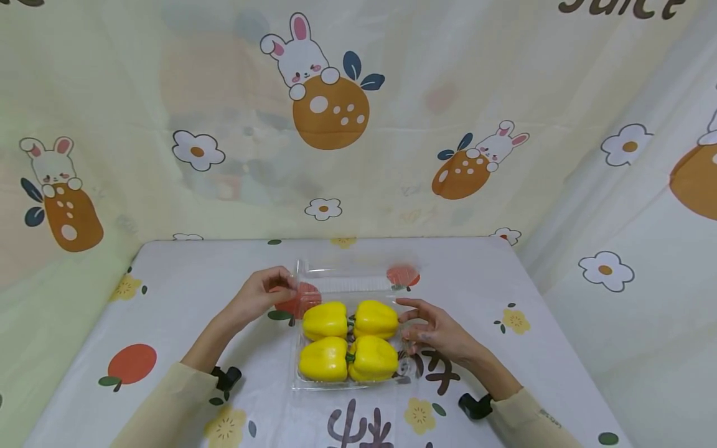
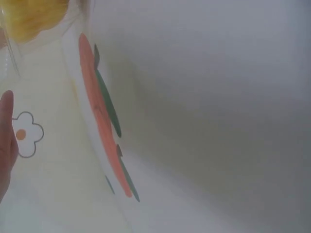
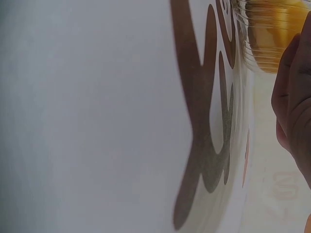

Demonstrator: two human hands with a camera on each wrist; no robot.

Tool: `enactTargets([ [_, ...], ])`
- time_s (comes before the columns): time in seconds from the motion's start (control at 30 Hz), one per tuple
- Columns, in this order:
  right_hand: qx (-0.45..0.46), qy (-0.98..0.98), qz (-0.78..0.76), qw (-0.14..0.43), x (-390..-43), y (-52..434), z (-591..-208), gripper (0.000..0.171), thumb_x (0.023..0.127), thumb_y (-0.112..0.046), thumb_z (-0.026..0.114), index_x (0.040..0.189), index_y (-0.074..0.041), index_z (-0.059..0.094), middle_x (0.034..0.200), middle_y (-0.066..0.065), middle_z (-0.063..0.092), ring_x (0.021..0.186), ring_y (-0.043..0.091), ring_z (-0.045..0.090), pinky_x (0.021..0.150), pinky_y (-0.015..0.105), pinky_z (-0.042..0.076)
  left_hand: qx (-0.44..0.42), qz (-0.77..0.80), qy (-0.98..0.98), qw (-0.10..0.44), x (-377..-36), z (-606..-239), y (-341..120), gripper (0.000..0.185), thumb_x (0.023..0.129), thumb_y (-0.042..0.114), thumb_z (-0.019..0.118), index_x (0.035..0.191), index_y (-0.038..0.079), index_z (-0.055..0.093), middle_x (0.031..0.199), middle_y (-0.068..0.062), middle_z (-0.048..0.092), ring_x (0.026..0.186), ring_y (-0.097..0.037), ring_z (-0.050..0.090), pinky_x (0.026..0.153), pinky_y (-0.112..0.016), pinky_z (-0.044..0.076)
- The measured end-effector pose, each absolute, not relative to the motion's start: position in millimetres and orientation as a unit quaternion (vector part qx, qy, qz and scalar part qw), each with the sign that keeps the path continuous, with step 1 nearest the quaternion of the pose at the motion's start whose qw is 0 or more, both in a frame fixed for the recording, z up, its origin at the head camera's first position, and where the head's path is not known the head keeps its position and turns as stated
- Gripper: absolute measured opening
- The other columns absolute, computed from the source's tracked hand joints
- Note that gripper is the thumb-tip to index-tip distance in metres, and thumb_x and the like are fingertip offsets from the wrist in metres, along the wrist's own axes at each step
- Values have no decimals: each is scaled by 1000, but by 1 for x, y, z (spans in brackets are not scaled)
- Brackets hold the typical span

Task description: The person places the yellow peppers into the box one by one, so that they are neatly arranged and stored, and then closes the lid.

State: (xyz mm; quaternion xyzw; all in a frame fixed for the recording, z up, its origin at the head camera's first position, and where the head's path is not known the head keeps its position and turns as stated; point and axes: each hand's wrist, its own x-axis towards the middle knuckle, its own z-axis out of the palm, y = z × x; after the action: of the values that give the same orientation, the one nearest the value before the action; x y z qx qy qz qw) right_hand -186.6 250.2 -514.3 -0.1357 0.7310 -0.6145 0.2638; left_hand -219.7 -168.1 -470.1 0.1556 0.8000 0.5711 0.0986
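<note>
Several yellow bell peppers [image 1: 325, 359] sit in two rows inside a clear plastic clamshell box [image 1: 322, 386]. Its transparent lid [image 1: 347, 284] is raised at the back. My left hand [image 1: 269, 291] pinches the left edge of that lid, thumb below the bent fingers. At the opposite side, my right hand [image 1: 437, 330] has its fingers spread against the box's right wall. In the left wrist view only the thumb [image 2: 7, 136] shows, beside the plastic edge. The right wrist view has the fingers [image 3: 291, 87] alongside the ribbed box wall.
A white patterned cloth [image 1: 185, 286] covers the table. A printed curtain [image 1: 392, 174] rises behind the table's far edge. Dark wrist-camera mounts [image 1: 476, 407] stick out from both sleeves.
</note>
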Motion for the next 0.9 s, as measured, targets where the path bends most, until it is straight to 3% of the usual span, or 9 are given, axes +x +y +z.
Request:
enactTargets([
  [0.17,-136,739,-606,261,-188,250,-516,77,100,-11,72,166,-9,30,142,27,48,80,17,68,78,28,66,160,561,806,101,-215,-473,-171,12,99,4,69,111,2,69,113,-18,68,98,-27,60,83,-17,60],
  [0.37,-130,747,-599,257,-188,252,-514,73,102,-14,69,165,-9,33,142,29,50,89,22,70,82,31,66,157,553,813,89,-210,-476,-172,13,104,8,61,113,4,71,118,-16,70,108,-27,62,93,-19,59],
  [0.53,-116,748,-602,255,-186,252,-510,66,104,-17,64,163,-8,36,134,24,59,93,22,70,84,31,66,157,561,809,81,-207,-479,-171,16,105,11,62,116,3,70,124,-15,69,113,-25,62,96,-17,56],
  [0.7,-99,718,-634,272,-183,255,-508,61,111,-24,53,165,-5,31,126,13,66,98,20,71,88,32,66,171,582,791,77,-203,-480,-169,16,100,8,70,114,0,69,123,-16,65,106,-22,65,91,-17,58],
  [0.8,-80,699,-652,283,-182,256,-505,62,114,-34,46,165,-4,30,138,8,63,106,19,70,92,33,65,176,594,782,75,-201,-481,-167,16,97,4,74,112,1,69,123,-18,64,107,-23,67,91,-18,59],
  [0.9,-63,693,-660,285,-182,256,-503,65,114,-44,43,165,-6,32,148,14,58,112,20,69,93,36,65,170,597,781,72,-199,-482,-166,18,96,3,74,112,0,68,126,-21,63,112,-29,68,91,-18,59],
])
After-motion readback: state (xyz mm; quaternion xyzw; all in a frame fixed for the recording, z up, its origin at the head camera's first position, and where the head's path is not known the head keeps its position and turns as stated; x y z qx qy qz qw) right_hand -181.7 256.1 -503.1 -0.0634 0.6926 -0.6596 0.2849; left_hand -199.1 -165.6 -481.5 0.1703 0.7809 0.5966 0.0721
